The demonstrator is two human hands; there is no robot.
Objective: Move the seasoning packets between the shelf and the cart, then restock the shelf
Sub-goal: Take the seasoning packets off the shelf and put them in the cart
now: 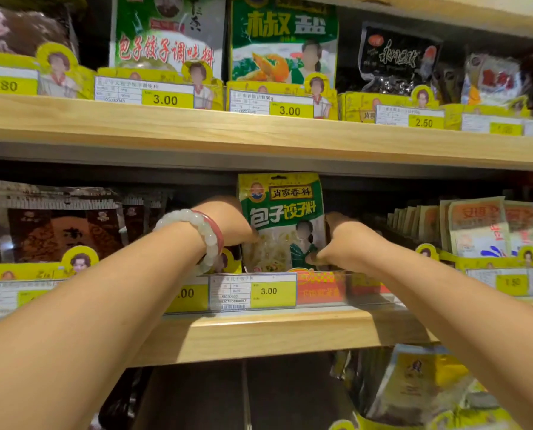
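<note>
A green and yellow seasoning packet (282, 221) stands upright at the front of the middle shelf (268, 333), behind a clear price rail. My left hand (228, 223), with a bead bracelet on the wrist, reaches in along the packet's left edge; its fingers are hidden behind the packet. My right hand (341, 240) grips the packet's right edge, thumb on the lower front. More packets behind the front one cannot be made out. No cart is in view.
Dark brown packets (66, 225) stand left of the green one, beige packets (476, 228) to the right. The upper shelf (259, 131) holds green packets (282, 41) and black ones behind yellow price tags. Yellow packets (420, 383) lie on the lower shelf.
</note>
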